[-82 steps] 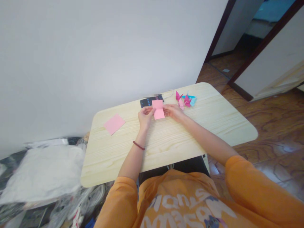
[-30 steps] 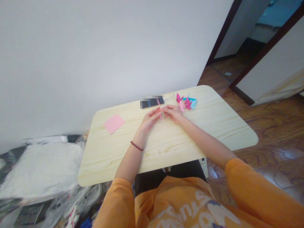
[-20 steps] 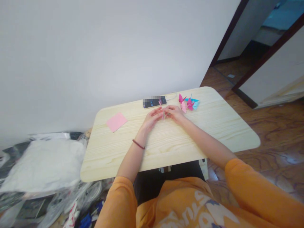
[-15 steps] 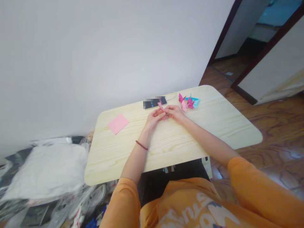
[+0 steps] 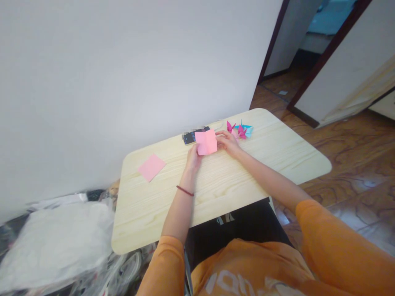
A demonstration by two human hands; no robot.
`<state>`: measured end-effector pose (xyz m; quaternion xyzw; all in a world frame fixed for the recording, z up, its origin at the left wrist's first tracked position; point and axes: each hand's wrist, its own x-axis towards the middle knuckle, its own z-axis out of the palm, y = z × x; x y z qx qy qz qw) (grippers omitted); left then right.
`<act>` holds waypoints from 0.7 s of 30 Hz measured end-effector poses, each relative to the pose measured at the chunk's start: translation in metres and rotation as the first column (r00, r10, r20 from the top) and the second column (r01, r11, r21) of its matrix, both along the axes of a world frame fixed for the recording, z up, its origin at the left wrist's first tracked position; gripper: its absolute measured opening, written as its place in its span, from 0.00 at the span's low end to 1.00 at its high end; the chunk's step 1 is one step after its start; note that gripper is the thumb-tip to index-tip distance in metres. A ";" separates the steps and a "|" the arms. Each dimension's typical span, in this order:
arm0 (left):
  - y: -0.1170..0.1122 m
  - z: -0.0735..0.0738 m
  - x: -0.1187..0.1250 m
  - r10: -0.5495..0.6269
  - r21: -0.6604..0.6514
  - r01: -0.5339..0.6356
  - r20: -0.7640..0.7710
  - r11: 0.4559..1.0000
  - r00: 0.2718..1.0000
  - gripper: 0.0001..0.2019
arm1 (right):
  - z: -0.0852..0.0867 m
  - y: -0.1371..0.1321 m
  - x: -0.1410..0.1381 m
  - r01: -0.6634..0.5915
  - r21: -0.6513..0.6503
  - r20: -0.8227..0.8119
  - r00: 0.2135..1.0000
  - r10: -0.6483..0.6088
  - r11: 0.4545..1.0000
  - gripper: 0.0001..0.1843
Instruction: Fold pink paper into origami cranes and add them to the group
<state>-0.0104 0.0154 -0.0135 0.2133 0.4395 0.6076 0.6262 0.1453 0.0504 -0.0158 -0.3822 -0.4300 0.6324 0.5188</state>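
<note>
My left hand pinches a square of pink paper at its lower left edge. The paper is opened out, with a vertical crease down its middle, and is held up off the table. At the sheet's right edge is my right hand, its fingertips touching the paper and partly hidden there. Behind the sheet lies a phone, partly covered from view. Folded paper cranes in magenta, light pink and blue sit just beyond my right hand.
Another pink paper square lies flat on the left of the pale wooden table. A white wall stands along the table's back edge. Left of the table is a white plastic-wrapped bundle. A doorway and wooden floor are at the right.
The pink paper was a narrow folded strip between both hands; now it is spread into a square facing me. My hands have moved slightly apart, and the view has shifted a little.
</note>
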 end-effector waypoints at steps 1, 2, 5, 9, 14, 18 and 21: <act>0.001 -0.001 -0.001 0.010 -0.008 -0.010 -0.007 1.000 1.000 0.04 | -0.002 0.001 0.000 0.014 0.008 0.009 1.000 -0.014 1.000 0.21; 0.002 -0.002 -0.001 0.009 -0.001 -0.009 -0.019 1.000 1.000 0.04 | -0.005 0.002 0.000 0.028 0.017 0.028 0.999 -0.029 0.999 0.22; 0.001 -0.004 -0.004 -0.028 0.040 0.030 -0.061 0.999 0.998 0.06 | -0.012 0.006 0.001 0.047 0.072 0.093 0.994 -0.054 0.996 0.25; 0.000 -0.006 -0.007 -0.053 0.047 0.057 -0.094 0.997 0.994 0.08 | -0.017 0.009 0.001 0.074 0.206 0.127 0.987 -0.102 0.976 0.22; 0.002 -0.007 -0.007 -0.017 0.063 0.023 -0.102 0.998 0.995 0.07 | -0.015 0.009 -0.001 0.001 0.257 0.190 0.980 -0.051 0.967 0.14; 0.003 -0.006 -0.006 0.005 0.043 0.001 -0.130 0.999 0.991 0.06 | -0.014 0.007 -0.002 -0.067 0.213 0.215 0.976 0.020 0.975 0.16; 0.002 -0.003 -0.006 0.012 0.019 -0.010 -0.132 1.000 0.991 0.07 | -0.014 0.008 -0.001 -0.124 0.228 0.225 0.972 0.071 0.966 0.16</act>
